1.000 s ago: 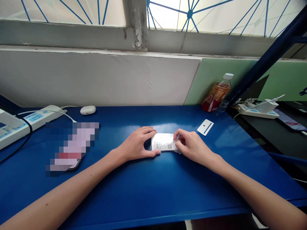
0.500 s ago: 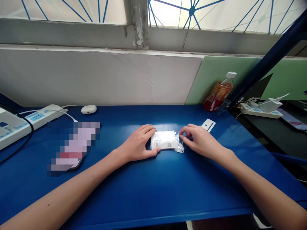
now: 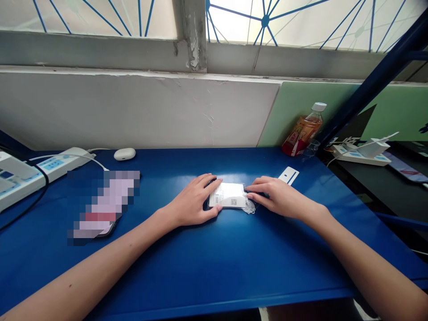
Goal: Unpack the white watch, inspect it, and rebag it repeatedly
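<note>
On the blue table lies a small flat white packet (image 3: 229,196) in a clear plastic bag, with printed text and a square code on its top. My left hand (image 3: 197,198) is closed around its left end, thumb along the near edge and fingers at the far edge. At the packet's right end, my right hand (image 3: 272,196) has its thumb and fingertips close together on the bag's loose plastic (image 3: 249,206). How firmly they grip it is hard to see. Just behind the right hand is a white card (image 3: 289,175) with a dark stripe, partly covered by it.
A phone (image 3: 110,200) with a blurred screen lies at left, a cable plugged in. Behind it are a power strip (image 3: 72,156) and a white earbud case (image 3: 125,154). A bottle of reddish drink (image 3: 302,133) leans at the back right, near a blue metal bar (image 3: 368,84).
My right hand has moved slightly left, and its curled fingers have straightened onto the bag's right end. The left hand keeps its hold. The view has shifted slightly.
</note>
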The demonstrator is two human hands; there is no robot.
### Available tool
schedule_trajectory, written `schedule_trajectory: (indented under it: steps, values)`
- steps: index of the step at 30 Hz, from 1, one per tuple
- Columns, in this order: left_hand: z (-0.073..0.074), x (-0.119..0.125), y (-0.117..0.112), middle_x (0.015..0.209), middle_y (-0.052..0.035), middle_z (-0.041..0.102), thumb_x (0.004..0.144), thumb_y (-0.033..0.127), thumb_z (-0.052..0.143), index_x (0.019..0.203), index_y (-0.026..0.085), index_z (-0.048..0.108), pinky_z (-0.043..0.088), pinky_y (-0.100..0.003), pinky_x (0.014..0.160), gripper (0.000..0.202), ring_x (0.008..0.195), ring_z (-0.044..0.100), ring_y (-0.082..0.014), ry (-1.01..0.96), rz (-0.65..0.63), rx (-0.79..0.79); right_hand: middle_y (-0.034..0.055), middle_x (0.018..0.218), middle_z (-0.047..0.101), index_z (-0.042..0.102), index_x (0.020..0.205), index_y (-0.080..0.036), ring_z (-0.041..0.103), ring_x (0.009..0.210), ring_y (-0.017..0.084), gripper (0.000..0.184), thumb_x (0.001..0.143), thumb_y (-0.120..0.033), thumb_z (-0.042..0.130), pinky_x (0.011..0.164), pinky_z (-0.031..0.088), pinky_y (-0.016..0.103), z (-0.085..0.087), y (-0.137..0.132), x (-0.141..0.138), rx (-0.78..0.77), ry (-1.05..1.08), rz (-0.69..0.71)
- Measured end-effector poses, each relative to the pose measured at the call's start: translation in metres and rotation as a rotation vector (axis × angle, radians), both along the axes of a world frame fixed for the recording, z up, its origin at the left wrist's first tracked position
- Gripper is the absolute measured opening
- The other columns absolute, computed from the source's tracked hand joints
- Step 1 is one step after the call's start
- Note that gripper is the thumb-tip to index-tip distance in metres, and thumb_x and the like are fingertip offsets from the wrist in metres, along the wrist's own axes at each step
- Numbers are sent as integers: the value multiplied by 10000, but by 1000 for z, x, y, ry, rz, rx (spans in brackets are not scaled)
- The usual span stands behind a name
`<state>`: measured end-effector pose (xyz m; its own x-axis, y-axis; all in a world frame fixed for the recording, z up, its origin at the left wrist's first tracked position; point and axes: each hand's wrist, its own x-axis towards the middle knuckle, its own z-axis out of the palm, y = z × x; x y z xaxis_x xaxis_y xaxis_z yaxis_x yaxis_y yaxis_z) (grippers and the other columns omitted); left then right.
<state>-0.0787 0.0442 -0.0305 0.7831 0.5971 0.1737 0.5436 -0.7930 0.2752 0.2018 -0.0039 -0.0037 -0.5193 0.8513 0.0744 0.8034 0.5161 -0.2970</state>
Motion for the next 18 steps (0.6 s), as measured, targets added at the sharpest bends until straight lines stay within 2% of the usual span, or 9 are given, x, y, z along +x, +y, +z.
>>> schedule_trajectory:
  steps: [3,5,13,18]
  values:
    - [0,-1,1,1485,-195,468,889,553,596,1450,139,449,379,-562,1116,713,1407,375,-393,-21,-1,-22,108,1019,711,699,1220,-193,658,911,254,333,1000,-281,465,782,514,381,-2,1,2,3,-5,8]
    - [-1,-2,2,1481,-189,475,885,585,603,1436,155,469,388,-559,1108,712,1396,393,-393,-36,-9,-24,104,1047,707,700,1220,-208,653,937,258,313,971,-287,527,805,519,384,-3,1,3,-12,18,18]
    - [-2,-2,5,1475,-169,494,915,592,572,1433,166,482,386,-541,1113,677,1398,403,-370,-48,-21,-15,115,1067,705,721,1173,-207,617,1044,286,322,893,-353,660,863,535,412,-2,0,1,-44,102,31]
    - [-2,-1,4,1466,-172,505,896,586,599,1421,158,490,385,-537,1116,686,1397,409,-364,-43,-7,-18,116,1016,706,737,1118,-194,616,993,276,256,917,-320,640,825,534,398,-9,2,-3,17,86,23]
